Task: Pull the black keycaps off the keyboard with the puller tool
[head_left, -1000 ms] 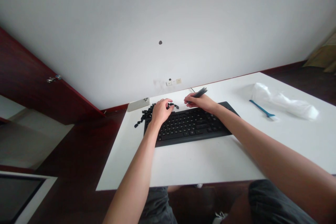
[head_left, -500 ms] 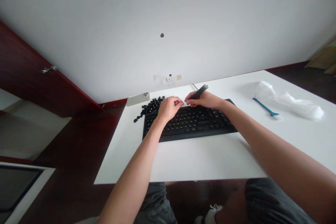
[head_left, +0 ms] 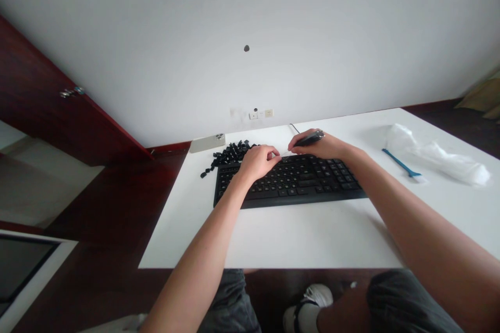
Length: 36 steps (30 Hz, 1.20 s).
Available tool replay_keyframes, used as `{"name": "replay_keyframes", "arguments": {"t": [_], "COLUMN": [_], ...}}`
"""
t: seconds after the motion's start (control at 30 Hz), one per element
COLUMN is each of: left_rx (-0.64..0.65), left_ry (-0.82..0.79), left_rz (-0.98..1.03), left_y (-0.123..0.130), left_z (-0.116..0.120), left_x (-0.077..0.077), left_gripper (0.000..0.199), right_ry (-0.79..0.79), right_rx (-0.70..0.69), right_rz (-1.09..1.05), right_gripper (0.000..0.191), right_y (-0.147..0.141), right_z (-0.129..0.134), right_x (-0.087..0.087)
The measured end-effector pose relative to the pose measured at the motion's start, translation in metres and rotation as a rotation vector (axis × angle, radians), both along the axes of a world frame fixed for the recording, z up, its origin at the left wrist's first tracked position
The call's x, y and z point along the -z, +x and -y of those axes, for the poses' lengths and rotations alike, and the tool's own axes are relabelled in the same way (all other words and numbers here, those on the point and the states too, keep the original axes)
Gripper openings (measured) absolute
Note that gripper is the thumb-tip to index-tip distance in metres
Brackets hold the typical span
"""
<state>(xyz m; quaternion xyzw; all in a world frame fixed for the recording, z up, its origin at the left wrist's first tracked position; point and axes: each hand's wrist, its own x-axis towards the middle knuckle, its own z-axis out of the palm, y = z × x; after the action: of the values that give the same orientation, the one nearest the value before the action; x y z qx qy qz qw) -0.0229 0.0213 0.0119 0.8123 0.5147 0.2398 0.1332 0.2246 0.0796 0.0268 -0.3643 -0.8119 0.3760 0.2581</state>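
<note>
Black keyboard [head_left: 299, 182] on white counter [head_left: 273, 239], roughly centered, both hands at its far edge. Clock directions below taken from the keyboard's middle, 12 being toward the wall [head_left: 187, 52].

Left hand [head_left: 260, 161]: around 11 o'clock, over the far edge. Thumb and forefinger pressed together at the tips; can't tell if something small is between them. Right hand [head_left: 317, 144]: about 1 o'clock, fingers wrapped around a dark pen-like tool [head_left: 310, 138], thick end up, thin pale end angled down toward the left fingertips. Can't tell if that end touches anything.

Loose black keycaps [head_left: 231, 153] heaped at 10 o'clock, just beyond the keyboard, a few strays nearer the counter's left side. Pale phone [head_left: 205, 143] flat past them, also 10 o'clock, camera side up. Thin cable [head_left: 294, 128] at 12. Blue-handled brush [head_left: 402, 163] lying at 3 o'clock, pale bristles toward the person; crumpled translucent plastic [head_left: 437, 158] just beyond it, same direction. Wall sockets [head_left: 261, 114] at 11 o'clock.
</note>
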Motion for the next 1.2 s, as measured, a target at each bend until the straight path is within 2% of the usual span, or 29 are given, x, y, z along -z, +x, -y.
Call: {"name": "replay_keyframes", "arguments": {"t": [0.17,0.27,0.37,0.5,0.7,0.9,1.07,1.2], "left_rx": [0.093,0.075,0.066,0.062,0.055,0.037,0.025,0.026], "left_ry": [-0.005,-0.022,-0.021,-0.029,-0.004,0.008,0.006,0.029], "left_rz": [0.019,0.017,-0.001,-0.004,-0.051,-0.104,-0.119,-0.106], "left_y": [0.001,0.002,0.004,0.007,0.008,0.011,0.013,0.012], "left_z": [0.001,0.002,0.003,0.004,0.005,0.008,0.011,0.010], "left_x": [0.002,0.002,0.000,-0.002,0.001,-0.001,-0.002,0.000], "left_gripper": [0.015,0.017,0.011,0.006,0.007,0.009,0.008,0.018], "right_ry": [-0.057,-0.135,-0.195,-0.188,-0.223,-0.194,-0.223,-0.212], "right_rx": [-0.024,0.006,0.067,0.095,0.073,0.070,0.045,0.012], "right_rz": [0.040,0.028,-0.008,-0.013,0.030,0.072,0.067,0.029], "right_gripper": [0.014,0.015,0.014,0.013,0.018,0.018,0.022,0.021], "right_y": [-0.001,-0.002,-0.002,-0.004,-0.008,-0.010,-0.015,-0.016], "right_z": [0.003,0.005,0.007,0.008,0.006,0.004,0.011,0.015], "right_x": [-0.006,-0.010,-0.012,-0.012,-0.008,-0.003,-0.009,-0.013]}}
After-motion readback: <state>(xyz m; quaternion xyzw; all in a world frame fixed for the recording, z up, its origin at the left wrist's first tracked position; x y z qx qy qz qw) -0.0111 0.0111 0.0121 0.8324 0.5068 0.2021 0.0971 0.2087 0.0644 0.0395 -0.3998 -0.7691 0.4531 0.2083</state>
